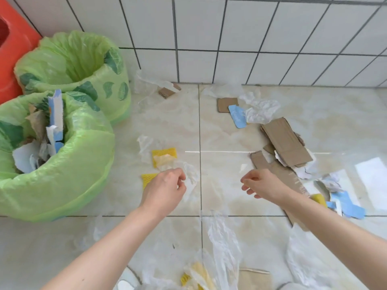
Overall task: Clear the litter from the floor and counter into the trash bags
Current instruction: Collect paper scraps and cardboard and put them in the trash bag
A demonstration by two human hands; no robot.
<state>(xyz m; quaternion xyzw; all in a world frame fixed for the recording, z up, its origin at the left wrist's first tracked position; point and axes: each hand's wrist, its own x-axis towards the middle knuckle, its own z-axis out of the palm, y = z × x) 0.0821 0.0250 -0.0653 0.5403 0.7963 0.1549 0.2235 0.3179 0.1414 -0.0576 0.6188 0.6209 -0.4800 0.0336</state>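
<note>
A glossy tiled floor (219,132) is met by a white-tiled wall (251,38). Clear plastic film (191,174), lengthwise toward six o'clock, is pinched by the left hand (165,190); the right hand (263,186) is loosely curled, holding nothing.

Red plastic container (12,45) stands at far upper left, well beyond the left hand. White tiled wall (251,38) with dark grout runs ahead of both hands. Glossy beige floor tiles (230,132) lie beneath them.
</note>
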